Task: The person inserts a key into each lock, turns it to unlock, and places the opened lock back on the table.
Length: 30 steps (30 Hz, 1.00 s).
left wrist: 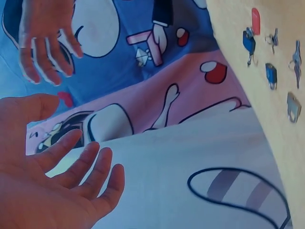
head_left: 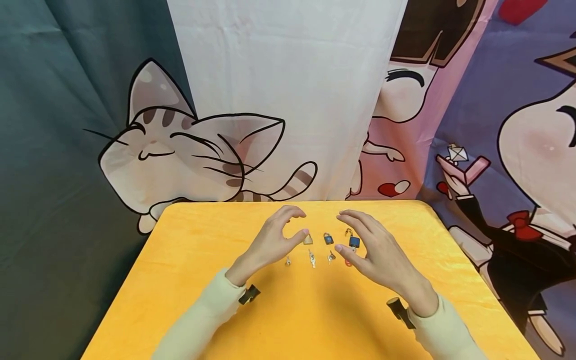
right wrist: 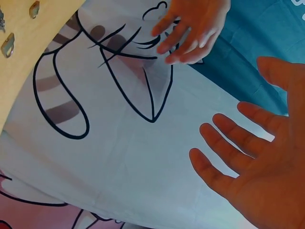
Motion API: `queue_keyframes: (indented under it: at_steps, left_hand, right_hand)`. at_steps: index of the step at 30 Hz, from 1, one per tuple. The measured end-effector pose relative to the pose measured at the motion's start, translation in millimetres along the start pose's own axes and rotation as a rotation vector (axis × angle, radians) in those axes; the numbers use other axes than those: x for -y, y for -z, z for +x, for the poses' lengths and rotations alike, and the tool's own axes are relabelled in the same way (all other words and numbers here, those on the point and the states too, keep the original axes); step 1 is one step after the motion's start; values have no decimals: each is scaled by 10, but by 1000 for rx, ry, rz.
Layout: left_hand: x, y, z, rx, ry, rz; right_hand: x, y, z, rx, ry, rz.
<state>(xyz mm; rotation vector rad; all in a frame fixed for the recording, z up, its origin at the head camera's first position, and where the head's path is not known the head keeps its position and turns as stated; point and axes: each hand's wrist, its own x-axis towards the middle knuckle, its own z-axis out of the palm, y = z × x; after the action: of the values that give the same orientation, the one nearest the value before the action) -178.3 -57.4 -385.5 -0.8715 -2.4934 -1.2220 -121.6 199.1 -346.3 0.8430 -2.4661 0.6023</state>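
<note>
- Sleeves (head_left: pixel 211 305) nearest; left hand (head_left: pixel 272 240) and right hand (head_left: pixel 378 250) empty, fingers loosely bowed.
- Locks (head_left: pixel 329 238) between them on the surface (head_left: pixel 279 320), beyond keys (head_left: pixel 312 258) lying mostly near-to-far.
- Right lock (head_left: pixel 354 242) nearer right hand.

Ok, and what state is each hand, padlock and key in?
Left hand: fingers relaxed, holding nothing
Right hand: fingers relaxed, holding nothing
Right blue padlock: open, shackle swung out
Middle blue padlock: appears closed
Larger brass padlock: appears closed
Smaller brass padlock: too small to tell
Keys: lying on the tabletop
</note>
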Motion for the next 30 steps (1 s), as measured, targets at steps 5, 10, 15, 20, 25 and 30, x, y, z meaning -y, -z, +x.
queue_keyframes:
  at_steps: [5, 10, 15, 20, 25, 30]
  left_hand:
    - [-14, 118, -116, -34, -1, 68]
    - [15, 196, -195, -64, 3, 141]
    - [44, 242, -246, -32, 26, 177]
    - [42, 280, -286, -12, 41, 203]
    - [44, 284, -308, -18, 43, 213]
    - [61, 264, -334, -4, 51, 221]
  right_hand:
    - [-61, -54, 15, 6, -7, 13]
    - [-183, -155, 40, 15, -24, 14]
    - [-311, -285, 35, 72, -84, 4]
    - [-377, -436, 54, 154, -131, -33]
    - [-582, -676, 84, 214, -200, -60]
    - [-795, -909, -15, 227, -264, -47]
